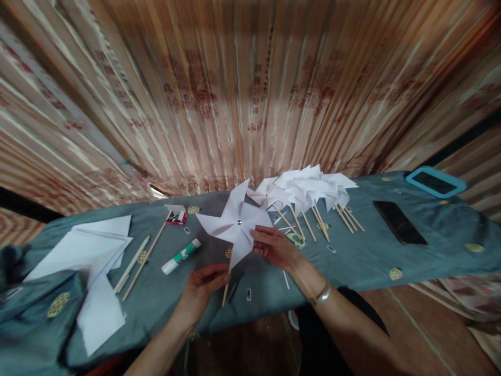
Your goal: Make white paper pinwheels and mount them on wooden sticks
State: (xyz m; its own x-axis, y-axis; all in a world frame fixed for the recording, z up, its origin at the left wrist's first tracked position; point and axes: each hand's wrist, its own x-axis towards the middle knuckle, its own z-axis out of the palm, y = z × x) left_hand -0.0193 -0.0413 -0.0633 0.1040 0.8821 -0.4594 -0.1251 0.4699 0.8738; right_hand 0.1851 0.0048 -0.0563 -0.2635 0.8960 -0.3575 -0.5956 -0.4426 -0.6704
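Teal cloth below, left hand pinches stick, right hand pinwheel.

- My left hand and right hand: bare, as are both forearms.
- My bracelet, right wrist: silver-coloured, shiny, curved.
- My lower clothing: black, details lost in shadow.

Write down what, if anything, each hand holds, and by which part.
A pinwheel: the left hand grips its stick below the blades; the right hand, their right side.
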